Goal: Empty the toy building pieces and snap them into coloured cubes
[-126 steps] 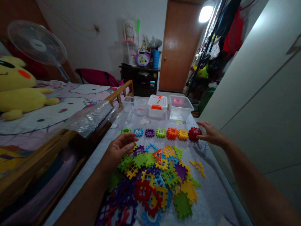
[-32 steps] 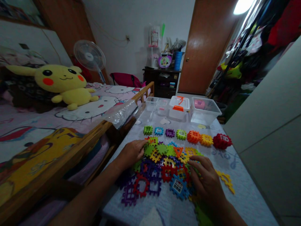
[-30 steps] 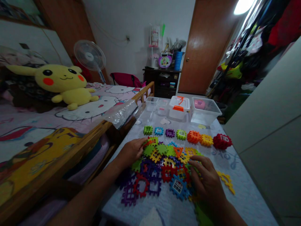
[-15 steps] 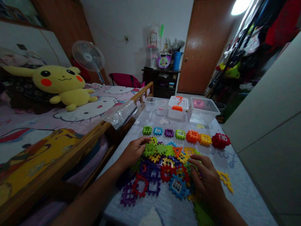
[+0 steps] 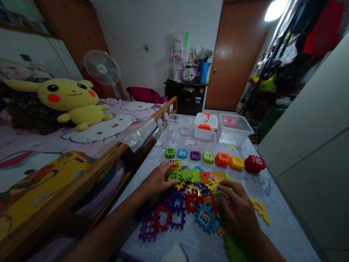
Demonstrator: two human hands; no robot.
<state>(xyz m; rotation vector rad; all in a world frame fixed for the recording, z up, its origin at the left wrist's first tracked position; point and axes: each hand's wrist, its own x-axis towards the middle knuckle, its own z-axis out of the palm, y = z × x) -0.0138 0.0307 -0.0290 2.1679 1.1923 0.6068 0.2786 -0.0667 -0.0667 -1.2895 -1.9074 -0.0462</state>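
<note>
My left hand [image 5: 159, 177] is at the left side of a loose pile of interlocking plastic blocks. Its thumb and fingers straddle a green window block [image 5: 173, 176], thumb at the near edge and fingers at the far one. Flat green blocks [image 5: 186, 174] lie beside it. My right hand [image 5: 241, 205] rests over the pile's right side, fingers bent but apart, and its palm hides some pieces. Near its fingertips are a yellow block [image 5: 212, 184] and an orange triangle [image 5: 205, 177]. In front lie a blue window block [image 5: 205, 217], a red block [image 5: 162, 217] and a purple block [image 5: 148, 228].
Behind the pile runs a row of sorted blocks: green [image 5: 170, 153], blue [image 5: 182, 153], purple [image 5: 195, 155], orange [image 5: 222, 159] and red [image 5: 255, 163]. Clear plastic boxes [image 5: 236, 133] stand at the far end. A wooden bed rail [image 5: 103, 160] borders the table's left.
My left hand has shifted slightly right, and its thumb and fingers have spread around the green window block. My right hand has barely moved.
</note>
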